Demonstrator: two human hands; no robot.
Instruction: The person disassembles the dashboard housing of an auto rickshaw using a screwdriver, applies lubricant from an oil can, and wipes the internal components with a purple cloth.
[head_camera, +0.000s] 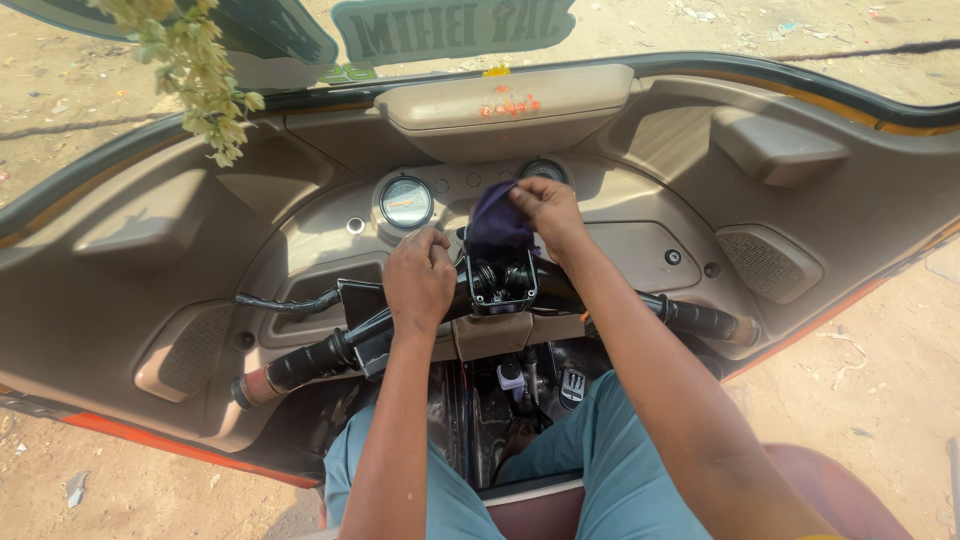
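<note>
- R hand (545, 210) is pinching purple cloth (497, 222) vs dash, just ahead of handlebar (320, 358) centre, beside round gauge (406, 202).
- L hand (420, 280) is curling shut on bar left of centre, nearer the body; bar's long axis is running left-right.

the handlebar (500, 310) runs left to right below the dashboard (300, 210). the left hand (420, 280) rests on the bar left of its centre clamp (500, 282). the right hand (548, 212) presses a cloth (497, 222) just above the clamp, between two gauges (406, 202). a leafy garland (195, 70) hangs at the dashboard's top-left corner.
</note>
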